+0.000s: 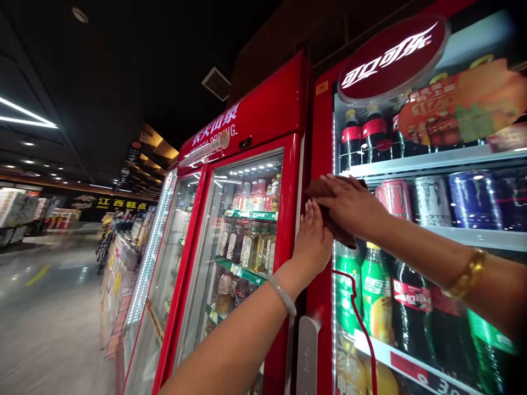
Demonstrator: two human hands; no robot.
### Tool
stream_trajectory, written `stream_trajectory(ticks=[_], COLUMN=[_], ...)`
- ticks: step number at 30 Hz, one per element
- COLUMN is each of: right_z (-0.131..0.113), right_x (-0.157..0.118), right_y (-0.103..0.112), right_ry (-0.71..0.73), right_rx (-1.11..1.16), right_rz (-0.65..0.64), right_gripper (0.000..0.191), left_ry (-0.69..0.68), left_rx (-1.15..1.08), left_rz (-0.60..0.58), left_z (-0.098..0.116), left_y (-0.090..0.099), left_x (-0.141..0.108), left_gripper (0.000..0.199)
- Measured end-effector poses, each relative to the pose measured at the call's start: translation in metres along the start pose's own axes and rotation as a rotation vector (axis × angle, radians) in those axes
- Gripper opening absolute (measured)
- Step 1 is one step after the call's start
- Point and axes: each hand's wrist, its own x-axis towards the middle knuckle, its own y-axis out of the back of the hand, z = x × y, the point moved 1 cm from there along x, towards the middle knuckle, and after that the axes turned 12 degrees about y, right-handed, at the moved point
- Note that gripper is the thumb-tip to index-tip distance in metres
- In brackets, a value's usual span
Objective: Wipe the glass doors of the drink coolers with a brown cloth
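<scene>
A dark brown cloth (346, 233) is bunched against the red door frame of the Coca-Cola drinks fridge (322, 137). My right hand (349, 206) lies over the cloth from the right and holds it to the frame. Just below and left of it, my left hand (315, 236) rests with fingers stretched upward, close to the cloth's left edge. Its palm side is hidden, so how far it touches the cloth does not show. A grey door handle (308, 351) sits beneath the hands. Behind the glass stand cola bottles (352, 137), cans (432, 200) and green bottles (375, 291).
A second red fridge (263, 109) with glass doors stands at the left, stocked with bottles. A red cord (364, 323) hangs down the right fridge's front. Farther left, shelving with goods (119, 263) borders a shiny aisle floor (53, 329).
</scene>
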Motion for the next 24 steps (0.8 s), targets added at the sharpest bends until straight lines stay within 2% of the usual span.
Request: stream_trajectory(ticks=[1, 3, 6, 8, 10, 13, 15, 18, 21, 22, 24], right_z=[0.003, -0.001, -0.013, -0.006, 0.017, 0.059, 0.075, 0.073, 0.071, 0.076, 0.092], right_x=[0.005, -0.002, -0.029, -0.031, -0.01, 0.039, 0.059, 0.055, 0.046, 0.051, 0.076], right_y=[0.0, -0.002, -0.006, -0.006, -0.001, 0.012, 0.019, 0.019, 0.018, 0.019, 0.024], right_ry=[-0.046, -0.08, -0.003, 0.05, 0.043, -0.06, -0.094, 0.079, 0.352, 0.391, 0.341], right_rx=[0.0, -0.008, -0.037, -0.026, -0.002, -0.009, -0.046, -0.076, -0.109, -0.133, -0.177], right_rz=[0.015, 0.048, 0.083, 0.082, 0.074, 0.071, 0.069, 0.066, 0.059, 0.045, 0.008], right_gripper=[0.036, 0.039, 0.045, 0.051, 0.055, 0.054, 0.051, 0.05, 0.048, 0.045, 0.04], left_ry=[-0.001, -0.027, -0.124, -0.173, -0.186, -0.166, -0.143, -0.186, -0.353, -0.376, -0.341], left_rx=[0.005, 0.033, 0.084, 0.087, 0.066, 0.042, 0.028, 0.002, 0.03, 0.038, 0.043], left_rz=[0.001, -0.023, -0.049, 0.003, 0.085, 0.178, 0.228, 0.27, 0.25, 0.241, 0.224], left_z=[0.004, 0.008, 0.003, 0.003, 0.009, 0.029, 0.037, 0.031, 0.017, 0.014, 0.013], left_y=[0.004, 0.006, 0.001, -0.001, 0.004, 0.018, 0.027, 0.033, 0.033, 0.033, 0.035], left_x=[0.009, 0.013, -0.002, 0.0, 0.023, 0.079, 0.109, 0.127, 0.13, 0.133, 0.144], left_gripper=[0.073, 0.073, 0.076, 0.079, 0.078, 0.075, 0.074, 0.076, 0.079, 0.079, 0.076])
